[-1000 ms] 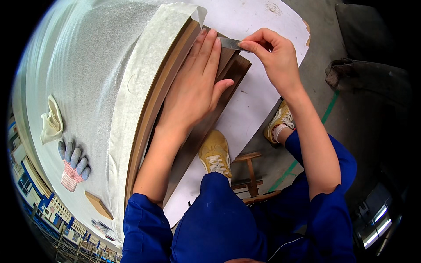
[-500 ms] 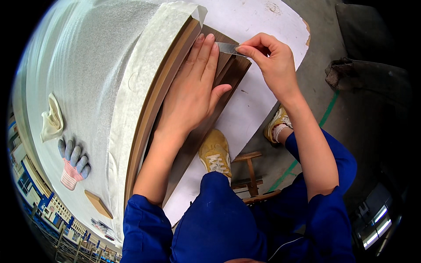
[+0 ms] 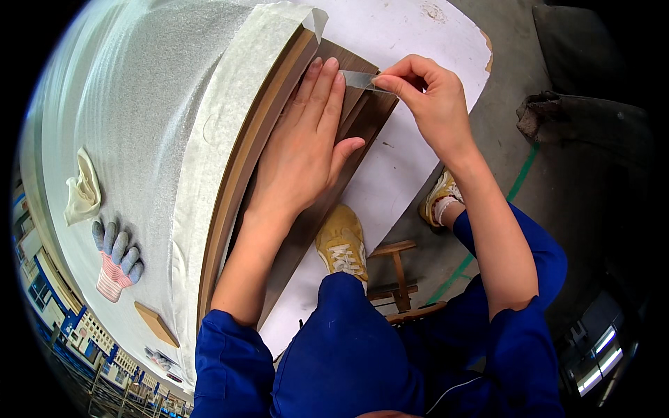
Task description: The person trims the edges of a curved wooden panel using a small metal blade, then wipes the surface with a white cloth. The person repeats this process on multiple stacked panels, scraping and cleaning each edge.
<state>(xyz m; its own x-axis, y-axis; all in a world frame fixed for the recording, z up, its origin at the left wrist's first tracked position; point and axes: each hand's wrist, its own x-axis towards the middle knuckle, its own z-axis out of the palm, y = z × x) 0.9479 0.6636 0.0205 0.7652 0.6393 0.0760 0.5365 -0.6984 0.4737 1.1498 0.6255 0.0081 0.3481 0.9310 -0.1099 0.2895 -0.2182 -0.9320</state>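
My left hand (image 3: 300, 143) lies flat on a dark brown wooden board (image 3: 341, 54), fingers stretched out together and thumb apart. Its fingertips rest at one end of a strip of clear tape (image 3: 357, 79) that crosses the board. The tape's other end is pinched between thumb and forefinger of my right hand (image 3: 433, 97), just past the board's right edge. Along the left of the board runs a raised brown frame edge (image 3: 240, 160). What lies under my left palm is hidden.
Translucent wrapping film (image 3: 153, 90) and a white foam strip (image 3: 209, 125) cover the left side. On the film lie a grey-and-pink work glove (image 3: 117, 261), a crumpled cream cloth (image 3: 83, 191) and a small wooden block (image 3: 156, 324). A white sheet (image 3: 411, 146) and a wooden stool (image 3: 398, 279) are below.
My left hand has slid slightly down and left along the board. The right hand has shifted a little, still holding the tape.
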